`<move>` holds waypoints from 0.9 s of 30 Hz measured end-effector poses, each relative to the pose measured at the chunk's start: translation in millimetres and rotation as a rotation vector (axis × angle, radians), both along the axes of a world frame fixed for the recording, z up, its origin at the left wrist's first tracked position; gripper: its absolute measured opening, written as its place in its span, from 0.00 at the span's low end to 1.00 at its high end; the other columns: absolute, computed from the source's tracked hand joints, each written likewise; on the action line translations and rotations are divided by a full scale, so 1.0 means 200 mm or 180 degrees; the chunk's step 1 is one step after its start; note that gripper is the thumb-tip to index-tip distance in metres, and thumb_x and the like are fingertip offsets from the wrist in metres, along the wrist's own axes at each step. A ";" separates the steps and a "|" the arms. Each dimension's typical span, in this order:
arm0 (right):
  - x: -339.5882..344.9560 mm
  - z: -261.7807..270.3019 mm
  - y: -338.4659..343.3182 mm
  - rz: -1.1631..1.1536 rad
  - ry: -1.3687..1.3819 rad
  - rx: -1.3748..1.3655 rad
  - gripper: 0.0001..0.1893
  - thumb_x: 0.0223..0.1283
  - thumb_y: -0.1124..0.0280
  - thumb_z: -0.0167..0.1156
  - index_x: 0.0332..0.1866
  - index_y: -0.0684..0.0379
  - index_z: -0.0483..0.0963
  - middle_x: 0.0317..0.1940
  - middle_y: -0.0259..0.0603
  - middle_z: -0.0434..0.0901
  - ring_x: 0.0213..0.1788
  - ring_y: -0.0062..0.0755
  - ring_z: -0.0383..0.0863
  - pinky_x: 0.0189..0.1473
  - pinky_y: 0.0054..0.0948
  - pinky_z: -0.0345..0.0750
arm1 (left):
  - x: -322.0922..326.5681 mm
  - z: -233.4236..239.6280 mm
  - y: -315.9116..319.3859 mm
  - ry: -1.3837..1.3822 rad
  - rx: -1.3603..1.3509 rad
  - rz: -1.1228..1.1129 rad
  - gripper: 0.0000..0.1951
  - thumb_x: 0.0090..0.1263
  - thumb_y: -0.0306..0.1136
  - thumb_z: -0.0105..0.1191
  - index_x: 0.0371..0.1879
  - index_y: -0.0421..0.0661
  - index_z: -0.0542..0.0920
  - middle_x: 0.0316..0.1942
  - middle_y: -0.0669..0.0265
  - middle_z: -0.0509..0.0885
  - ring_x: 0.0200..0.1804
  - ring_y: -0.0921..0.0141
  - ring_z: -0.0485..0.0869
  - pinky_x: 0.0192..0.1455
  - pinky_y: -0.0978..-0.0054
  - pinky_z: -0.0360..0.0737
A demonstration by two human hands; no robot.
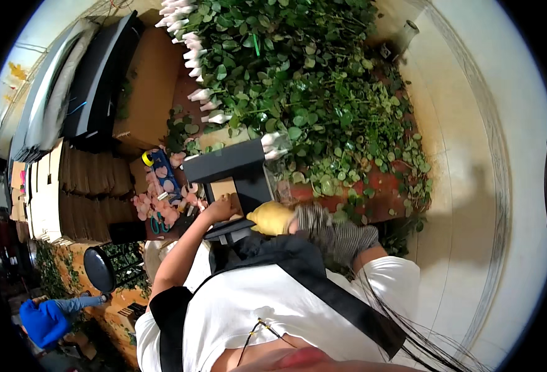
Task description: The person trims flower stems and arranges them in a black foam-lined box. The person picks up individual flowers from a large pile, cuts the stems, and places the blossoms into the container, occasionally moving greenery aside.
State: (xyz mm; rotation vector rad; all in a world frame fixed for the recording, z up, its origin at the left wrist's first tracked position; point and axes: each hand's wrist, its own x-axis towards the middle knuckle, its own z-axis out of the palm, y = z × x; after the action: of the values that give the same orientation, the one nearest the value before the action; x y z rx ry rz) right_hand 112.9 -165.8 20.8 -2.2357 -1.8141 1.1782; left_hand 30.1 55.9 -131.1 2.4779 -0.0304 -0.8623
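Note:
My left hand [220, 209] is bare, with its fingers curled over a brown cardboard piece [224, 188]. The cardboard lies on a black sheet [255, 186] in front of my body. My right hand [270, 218], in a yellow glove below a striped sleeve, is at the sheet's near right edge; its fingers are hard to make out. Just beyond both hands is a dark folded wrapper [227, 160]. White-covered flower heads [274, 146] stick out at its right end. Cut leafy stems [296, 88] are heaped beyond, many ending in white covers [194, 56] on the left.
Left of my hands lie pink petals [155, 195], a blue tool [164, 169], a yellow roll [147, 158] and teal-handled scissors [159, 224]. Stacked folded cardboard [94, 190] stands farther left. A black stool [99, 269] and a person in blue [46, 321] are lower left. A pale wall [459, 186] bounds the right.

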 end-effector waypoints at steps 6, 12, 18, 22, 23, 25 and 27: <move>0.21 0.09 -0.08 -0.0598 0.2706 0.0948 0.27 0.73 0.52 0.58 0.69 0.56 0.70 0.60 0.50 0.79 0.64 0.39 0.79 0.68 0.41 0.73 | -0.04 0.04 -0.03 0.0186 -0.0228 0.0473 0.38 0.72 0.50 0.54 0.66 0.27 0.60 0.62 0.33 0.70 0.62 0.41 0.76 0.63 0.54 0.78; 1.02 0.20 0.12 -0.2511 0.1362 0.2140 0.16 0.71 0.65 0.60 0.61 0.53 0.77 0.62 0.43 0.79 0.66 0.37 0.77 0.71 0.35 0.72 | -0.08 0.11 -0.07 0.0157 -0.0144 0.0777 0.35 0.71 0.49 0.57 0.62 0.29 0.62 0.59 0.34 0.72 0.58 0.39 0.78 0.58 0.53 0.80; 1.59 -0.42 0.19 -0.1810 -0.2272 0.0637 0.19 0.61 0.65 0.65 0.56 0.59 0.78 0.66 0.46 0.73 0.68 0.50 0.71 0.67 0.47 0.71 | -0.07 0.07 -0.10 0.0037 -0.0149 0.0807 0.36 0.71 0.48 0.58 0.63 0.29 0.61 0.57 0.34 0.73 0.56 0.39 0.79 0.57 0.52 0.80; 1.65 -0.44 0.24 -0.1312 -0.2092 -0.0259 0.29 0.55 0.64 0.70 0.64 0.55 0.72 0.78 0.47 0.60 0.78 0.52 0.58 0.75 0.45 0.63 | -0.07 0.11 -0.10 -0.0213 -0.0039 0.0683 0.32 0.70 0.42 0.57 0.59 0.27 0.63 0.56 0.31 0.74 0.54 0.39 0.81 0.57 0.55 0.82; 1.64 -0.48 0.17 -0.1328 -0.2091 -0.0293 0.29 0.55 0.64 0.70 0.64 0.55 0.72 0.78 0.47 0.60 0.78 0.52 0.58 0.75 0.45 0.63 | -0.05 0.16 -0.11 0.0064 -0.0067 0.0813 0.33 0.70 0.43 0.57 0.61 0.25 0.62 0.57 0.32 0.74 0.55 0.39 0.80 0.58 0.56 0.81; 1.66 -0.54 0.07 -0.1007 -0.2188 0.0391 0.29 0.55 0.67 0.68 0.64 0.55 0.72 0.78 0.45 0.60 0.79 0.49 0.57 0.73 0.45 0.64 | -0.05 0.20 -0.10 -0.0123 0.0009 0.0455 0.35 0.71 0.44 0.56 0.63 0.24 0.61 0.57 0.32 0.74 0.58 0.39 0.79 0.61 0.56 0.80; 1.72 -0.57 0.00 -0.0853 -0.2673 0.0588 0.21 0.55 0.67 0.67 0.57 0.55 0.79 0.74 0.42 0.67 0.75 0.44 0.64 0.72 0.44 0.66 | -0.02 0.12 -0.09 -0.0087 -0.0030 0.0461 0.36 0.71 0.45 0.56 0.64 0.24 0.61 0.57 0.32 0.74 0.59 0.40 0.78 0.61 0.57 0.79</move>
State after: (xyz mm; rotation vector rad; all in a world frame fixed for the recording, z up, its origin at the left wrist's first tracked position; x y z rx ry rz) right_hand 456.4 -165.7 -93.9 -2.9584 -1.5957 -0.0160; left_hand 25.9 37.3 -106.7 2.4486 0.1335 -0.7654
